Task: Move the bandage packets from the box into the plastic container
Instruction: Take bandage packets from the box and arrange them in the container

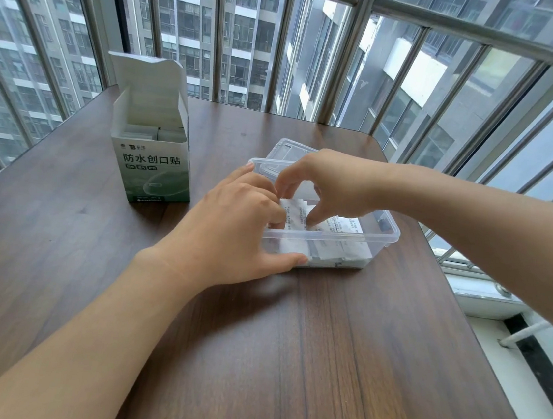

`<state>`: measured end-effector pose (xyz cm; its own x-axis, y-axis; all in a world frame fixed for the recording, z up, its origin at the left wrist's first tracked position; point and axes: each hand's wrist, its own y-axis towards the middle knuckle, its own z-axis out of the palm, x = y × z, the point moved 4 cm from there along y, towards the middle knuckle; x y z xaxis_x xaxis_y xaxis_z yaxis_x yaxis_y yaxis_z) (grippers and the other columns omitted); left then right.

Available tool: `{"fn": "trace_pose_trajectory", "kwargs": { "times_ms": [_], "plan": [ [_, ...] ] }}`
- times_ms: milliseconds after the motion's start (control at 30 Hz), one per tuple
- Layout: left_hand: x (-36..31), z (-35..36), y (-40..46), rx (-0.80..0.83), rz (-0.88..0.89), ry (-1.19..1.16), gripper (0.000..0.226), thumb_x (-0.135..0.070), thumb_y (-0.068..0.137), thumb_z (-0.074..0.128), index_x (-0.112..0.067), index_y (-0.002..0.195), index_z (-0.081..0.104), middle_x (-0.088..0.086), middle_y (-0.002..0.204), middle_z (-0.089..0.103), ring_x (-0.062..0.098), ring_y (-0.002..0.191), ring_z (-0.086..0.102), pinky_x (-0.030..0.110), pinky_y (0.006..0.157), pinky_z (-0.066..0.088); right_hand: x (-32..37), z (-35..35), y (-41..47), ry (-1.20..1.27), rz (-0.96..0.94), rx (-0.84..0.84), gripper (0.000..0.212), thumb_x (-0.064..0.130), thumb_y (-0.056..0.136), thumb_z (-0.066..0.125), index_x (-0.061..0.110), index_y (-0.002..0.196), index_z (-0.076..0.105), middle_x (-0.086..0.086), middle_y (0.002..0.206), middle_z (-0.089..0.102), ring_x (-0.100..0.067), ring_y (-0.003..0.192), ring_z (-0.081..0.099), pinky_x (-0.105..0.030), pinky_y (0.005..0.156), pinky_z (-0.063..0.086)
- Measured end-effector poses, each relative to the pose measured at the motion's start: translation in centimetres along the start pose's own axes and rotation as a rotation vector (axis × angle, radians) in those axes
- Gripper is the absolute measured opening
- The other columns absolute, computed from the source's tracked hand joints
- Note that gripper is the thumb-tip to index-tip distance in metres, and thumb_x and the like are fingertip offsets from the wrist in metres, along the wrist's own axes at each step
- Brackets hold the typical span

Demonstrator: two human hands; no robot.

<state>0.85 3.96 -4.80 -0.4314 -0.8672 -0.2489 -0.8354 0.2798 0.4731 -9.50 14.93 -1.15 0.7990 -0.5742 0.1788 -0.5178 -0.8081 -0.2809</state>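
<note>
1. We see white bandage packets (336,247) with fine dark print, lying flat and overlapping inside the clear container (389,237), under both hands.
2. The container has a raised rim; its clear lid (285,148) lies just behind it, beyond the right hand.
3. More packets (152,134) stand inside the open box (155,168), white and green with its flap up, well left of the left hand.
4. Our left hand (238,229) has its fingers curled over the container's near-left rim, pinching a packet (293,216), with the thumb pressed on the front wall.
5. Our right hand (333,184) reaches down from above, fingers bent and narrowed on the same packet.
6. Everything rests on a dark wood table (321,352).
7. Beyond the table, metal window bars (352,45) front tall apartment blocks.
</note>
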Motion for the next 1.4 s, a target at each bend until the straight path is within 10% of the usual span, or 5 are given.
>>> {"fn": "trace_pose_trajectory", "kwargs": {
  "times_ms": [400,567,967,1200,1400],
  "plan": [
    [0.2,0.1,-0.1,0.005,0.004,-0.007,0.04,-0.068,0.075,0.065,-0.03,0.063,0.063,-0.011,0.077,0.063,0.012,0.097,0.063,0.039,0.117,0.031,0.3,-0.3,0.0,-0.029,0.024,-0.034,0.051,0.004,0.078,0.082,0.031,0.119,0.067,0.012,0.115,0.067,0.008,0.062,0.056,-0.019,0.06,0.046],
    [0.0,-0.2,0.0,-0.007,0.029,0.004,0.038,-0.067,0.076,0.065,-0.033,0.061,0.055,-0.012,0.074,0.062,0.012,0.094,0.063,0.033,0.116,0.03,0.6,-0.1,-0.1,-0.027,0.027,-0.035,0.046,0.01,0.075,0.086,0.032,0.112,0.07,0.012,0.112,0.067,-0.017,0.095,0.066,-0.041,0.084,0.056],
    [-0.3,-2.2,-0.4,-0.269,0.029,-0.24,0.042,-0.059,0.08,0.07,-0.018,0.083,0.07,-0.007,0.092,0.07,0.011,0.098,0.064,0.043,0.105,0.045,1.7,-3.3,-1.8,0.082,-0.005,-0.144,0.044,0.002,0.084,0.074,0.025,0.121,0.069,0.014,0.111,0.069,0.02,0.062,0.056,-0.002,0.058,0.043],
    [4.5,-10.7,-3.4,-1.193,-0.56,-0.609,0.016,-0.021,0.087,0.062,-0.015,0.102,0.06,-0.002,0.098,0.063,0.018,0.097,0.063,0.043,0.09,0.053,7.9,-7.7,1.1,0.507,-0.184,-0.588,0.015,0.007,0.09,0.071,0.014,0.1,0.08,0.005,0.091,0.078,-0.015,0.083,0.074,-0.025,0.07,0.06],
    [10.3,-12.4,-3.9,-0.721,-0.983,-0.74,0.063,-0.026,0.081,0.068,-0.025,0.14,0.045,-0.004,0.143,0.049,0.019,0.132,0.046,0.039,0.109,0.04,15.0,-8.4,5.3,-0.099,-0.226,-0.444,0.018,0.004,0.093,0.062,0.009,0.096,0.08,-0.006,0.095,0.077,-0.021,0.087,0.072,-0.034,0.085,0.059]
  ]
}}
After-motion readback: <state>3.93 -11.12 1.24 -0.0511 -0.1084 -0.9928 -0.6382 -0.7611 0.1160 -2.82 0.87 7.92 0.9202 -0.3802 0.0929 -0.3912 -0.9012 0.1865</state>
